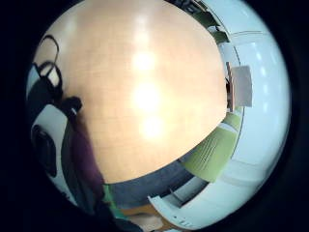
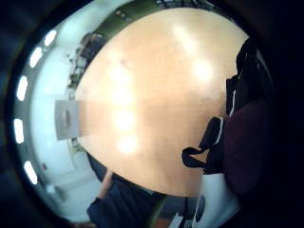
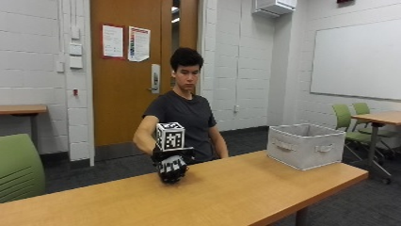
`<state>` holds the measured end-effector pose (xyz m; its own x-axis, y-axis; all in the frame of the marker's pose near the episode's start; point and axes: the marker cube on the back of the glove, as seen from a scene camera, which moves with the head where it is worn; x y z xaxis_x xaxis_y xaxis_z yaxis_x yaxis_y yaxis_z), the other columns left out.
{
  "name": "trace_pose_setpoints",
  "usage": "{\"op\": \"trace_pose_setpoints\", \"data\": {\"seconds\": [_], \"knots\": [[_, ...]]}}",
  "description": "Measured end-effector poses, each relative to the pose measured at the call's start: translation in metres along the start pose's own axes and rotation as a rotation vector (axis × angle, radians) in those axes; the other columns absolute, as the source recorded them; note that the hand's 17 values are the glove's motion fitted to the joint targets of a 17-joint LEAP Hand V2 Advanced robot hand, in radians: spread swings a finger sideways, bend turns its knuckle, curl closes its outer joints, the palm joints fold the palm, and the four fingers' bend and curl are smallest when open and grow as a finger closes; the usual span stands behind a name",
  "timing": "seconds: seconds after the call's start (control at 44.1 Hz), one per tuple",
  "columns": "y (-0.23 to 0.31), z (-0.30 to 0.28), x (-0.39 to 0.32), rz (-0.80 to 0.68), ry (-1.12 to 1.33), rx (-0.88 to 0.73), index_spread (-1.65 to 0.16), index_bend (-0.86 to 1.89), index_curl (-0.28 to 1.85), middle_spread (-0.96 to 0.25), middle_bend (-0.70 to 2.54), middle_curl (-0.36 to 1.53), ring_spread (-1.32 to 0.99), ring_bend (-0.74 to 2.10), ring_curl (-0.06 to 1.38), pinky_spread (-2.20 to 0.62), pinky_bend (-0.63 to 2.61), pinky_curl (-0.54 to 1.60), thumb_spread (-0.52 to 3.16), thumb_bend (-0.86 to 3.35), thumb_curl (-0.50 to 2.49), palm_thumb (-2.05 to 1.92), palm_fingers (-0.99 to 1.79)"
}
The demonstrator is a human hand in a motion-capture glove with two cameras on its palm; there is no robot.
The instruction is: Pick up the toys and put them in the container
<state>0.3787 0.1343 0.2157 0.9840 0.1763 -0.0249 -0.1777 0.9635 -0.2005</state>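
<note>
In the outside view my gloved right hand (image 3: 170, 168) hangs just above the middle of the long wooden table (image 3: 238, 193), fingers curled downward. Both palm views show a dark purple toy (image 1: 83, 157) (image 2: 246, 142) pressed close to the palm between the glove's straps; the fingers seem to hold it. From outside the toy is hidden by the hand. The container, a white fabric bin (image 3: 306, 145) with handles, stands on the table's right end, well away from the hand. It also shows at the table's far edge as a pale bin (image 1: 240, 86) (image 2: 66, 118).
Bare tabletop stretches between the hand and the bin. The person sits behind the table, the bare left arm resting by the table edge. Green chairs (image 3: 19, 165) (image 3: 346, 117) stand at the left and at a second table (image 3: 379, 117) on the right.
</note>
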Motion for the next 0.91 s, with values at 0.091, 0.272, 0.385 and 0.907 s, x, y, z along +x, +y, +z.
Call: {"op": "trace_pose_setpoints", "data": {"seconds": [0.091,0.272,0.385,0.907], "knots": [[-0.007,-0.009,0.000,0.020,-0.021,-0.039,-0.38,0.47,0.67,-0.33,0.59,0.54,-0.41,1.00,0.31,-0.37,0.83,0.29,1.05,0.25,0.48,0.59,1.11],[-0.021,-0.062,-0.018,0.011,-0.048,-0.029,-0.39,0.41,0.76,-0.38,0.70,0.62,-0.42,1.12,0.39,-0.44,0.84,0.32,0.92,0.25,0.57,0.65,1.14],[-0.031,-0.118,-0.047,-0.004,-0.054,-0.019,-0.40,0.42,0.83,-0.39,0.74,0.65,-0.42,1.14,0.41,-0.46,0.84,0.33,0.86,0.25,0.62,0.65,1.15],[-0.020,-0.331,-0.346,-0.367,-0.127,0.272,-0.44,0.40,1.10,-0.42,0.80,0.73,-0.42,1.18,0.47,-0.47,0.88,0.38,0.73,0.22,0.82,0.62,1.11]]}}
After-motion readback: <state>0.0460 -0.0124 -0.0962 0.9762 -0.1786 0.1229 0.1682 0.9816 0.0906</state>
